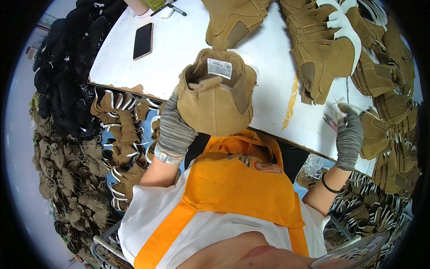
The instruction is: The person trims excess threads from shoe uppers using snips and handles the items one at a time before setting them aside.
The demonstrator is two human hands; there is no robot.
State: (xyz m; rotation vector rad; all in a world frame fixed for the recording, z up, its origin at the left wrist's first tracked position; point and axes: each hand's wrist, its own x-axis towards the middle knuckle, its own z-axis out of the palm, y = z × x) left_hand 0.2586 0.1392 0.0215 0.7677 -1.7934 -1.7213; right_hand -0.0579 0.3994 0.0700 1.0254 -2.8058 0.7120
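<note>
The brown shoe upper (pixel 215 107) was located directly beside the left grip (pixel 174 127), on its inner side, and was held in front of the near edge of the white surface (pixel 272 101). Its collar opening faced upward, with a white label (pixel 220 68) visible inside, and its stitched seam faced the wearer. The left grip was closed on the left side of the upper; the fingertips were hidden behind it, so their exact placement could not be determined. The right grip (pixel 349 130) was positioned well apart, at the right of the surface, with fingers curled narrowly around a small bladed tool (pixel 330 122) — the blades projected toward the left. A white strip (pixel 342 106) lay at the right fingertips; whether it was pinched could not be determined. Both hands wore grey knitted gloves. The left forearm rose from the lower edge, with a wristband (pixel 168 158) at the cuff; the right forearm extended upward and outward, near a stack of brown uppers (pixel 322 62).
</note>
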